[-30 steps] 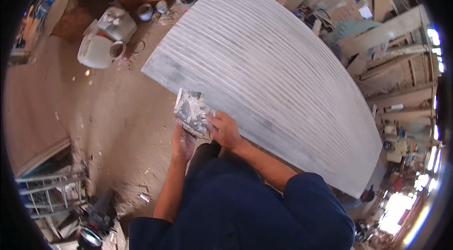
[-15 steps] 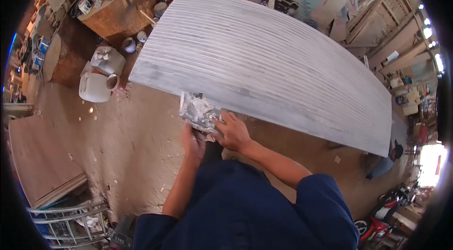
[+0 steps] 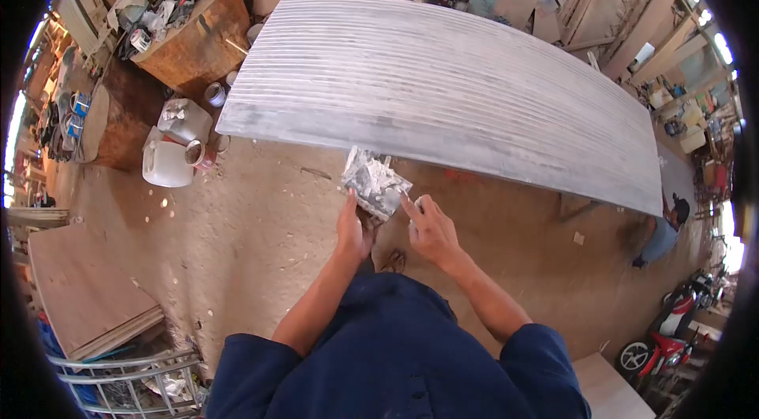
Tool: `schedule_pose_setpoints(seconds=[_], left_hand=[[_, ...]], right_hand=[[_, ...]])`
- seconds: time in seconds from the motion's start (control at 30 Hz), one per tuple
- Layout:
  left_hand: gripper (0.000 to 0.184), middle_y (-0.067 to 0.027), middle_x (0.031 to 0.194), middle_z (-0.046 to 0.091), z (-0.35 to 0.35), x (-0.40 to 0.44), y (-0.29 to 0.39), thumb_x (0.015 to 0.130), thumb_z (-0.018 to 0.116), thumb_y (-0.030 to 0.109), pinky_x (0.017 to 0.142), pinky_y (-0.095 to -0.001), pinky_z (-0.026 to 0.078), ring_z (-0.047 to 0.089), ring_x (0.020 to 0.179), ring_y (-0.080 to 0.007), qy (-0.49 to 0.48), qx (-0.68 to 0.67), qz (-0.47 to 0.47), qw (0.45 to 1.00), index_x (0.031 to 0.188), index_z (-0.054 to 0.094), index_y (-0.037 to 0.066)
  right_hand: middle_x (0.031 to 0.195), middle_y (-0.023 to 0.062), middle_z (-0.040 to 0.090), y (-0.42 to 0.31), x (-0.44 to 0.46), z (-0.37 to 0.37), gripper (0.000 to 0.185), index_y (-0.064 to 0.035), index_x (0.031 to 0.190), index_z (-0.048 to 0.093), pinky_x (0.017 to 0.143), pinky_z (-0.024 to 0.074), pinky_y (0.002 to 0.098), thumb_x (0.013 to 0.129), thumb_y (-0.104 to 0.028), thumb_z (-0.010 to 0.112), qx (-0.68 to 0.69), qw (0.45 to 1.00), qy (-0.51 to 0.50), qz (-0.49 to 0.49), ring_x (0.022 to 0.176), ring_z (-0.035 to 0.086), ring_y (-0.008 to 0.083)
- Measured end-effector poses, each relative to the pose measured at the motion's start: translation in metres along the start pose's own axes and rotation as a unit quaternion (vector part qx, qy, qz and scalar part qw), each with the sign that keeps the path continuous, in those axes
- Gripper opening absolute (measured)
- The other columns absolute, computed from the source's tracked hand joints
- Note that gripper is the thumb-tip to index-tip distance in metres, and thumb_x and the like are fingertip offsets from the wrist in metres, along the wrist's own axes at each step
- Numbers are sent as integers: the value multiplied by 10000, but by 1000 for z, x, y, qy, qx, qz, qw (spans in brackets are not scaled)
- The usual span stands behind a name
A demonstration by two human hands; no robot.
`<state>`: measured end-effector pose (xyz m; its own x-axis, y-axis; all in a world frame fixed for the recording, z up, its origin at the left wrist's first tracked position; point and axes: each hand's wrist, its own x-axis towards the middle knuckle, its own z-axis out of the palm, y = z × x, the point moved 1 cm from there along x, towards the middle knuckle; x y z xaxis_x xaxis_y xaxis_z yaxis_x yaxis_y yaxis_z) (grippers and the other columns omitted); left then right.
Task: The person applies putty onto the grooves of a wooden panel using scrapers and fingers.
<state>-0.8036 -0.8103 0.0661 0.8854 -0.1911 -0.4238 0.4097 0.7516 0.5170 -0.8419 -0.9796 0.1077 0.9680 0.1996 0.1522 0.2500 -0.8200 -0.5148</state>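
Note:
My left hand [image 3: 353, 231] is closed round the near left edge of a small board smeared with white and grey putty [image 3: 375, 182], thumb upward, other fingers partly hidden beneath. At the board's right edge is my right hand [image 3: 433, 231], its index finger stretched along the putty and the other fingers curled in. Whatever the right hand grips, if anything, I cannot make out. Just beyond the putty board lies the near edge of a large grey-white ribbed panel [image 3: 443, 91], its long grooves running left to right.
Plastic jugs [image 3: 168, 164] and an open tin [image 3: 200, 155] stand on the floor at left. Flat wooden sheets [image 3: 91, 288] are stacked near a metal rack [image 3: 130, 378]. Another person [image 3: 662, 235] crouches beyond the panel's right end. A red motorbike [image 3: 664, 340] stands at lower right.
In view, both hands and the putty board have shifted right as the camera turned. My right hand has drawn back from over the board to its right edge.

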Motion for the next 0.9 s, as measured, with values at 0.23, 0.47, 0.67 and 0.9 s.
schedule_pose_setpoints(seconds=[0.23,0.47,0.67,0.9], left_hand=[[437,-101,1163,608,22,-14,5,1010,395,386,847,-388,526,619,1033,-213,11,65,22,998,1267,471,41],[410,-74,1058,642,8,-18,1,1010,399,399,768,-343,514,634,916,-176,46,45,50,997,1176,533,48],[396,-67,1058,639,-13,9,16,1005,425,396,809,-337,498,623,943,-174,67,49,70,994,1169,538,53],[414,-65,1056,635,-11,78,43,1006,431,396,808,-328,493,614,929,-156,86,6,70,994,1199,528,42]], right_hand=[[956,148,460,1,3,-21,508,-70,1267,551,712,468,426,763,-10,561,61,996,52,29,833,551,326],[824,61,499,-9,17,6,434,-31,1218,582,606,442,327,791,11,517,296,950,-47,86,684,528,206],[690,-37,514,0,54,29,457,-16,1265,569,504,353,216,811,1,523,662,640,-166,354,555,432,46],[699,29,564,7,118,44,424,-33,1207,622,536,425,290,792,-80,551,267,945,-120,144,566,502,124]])
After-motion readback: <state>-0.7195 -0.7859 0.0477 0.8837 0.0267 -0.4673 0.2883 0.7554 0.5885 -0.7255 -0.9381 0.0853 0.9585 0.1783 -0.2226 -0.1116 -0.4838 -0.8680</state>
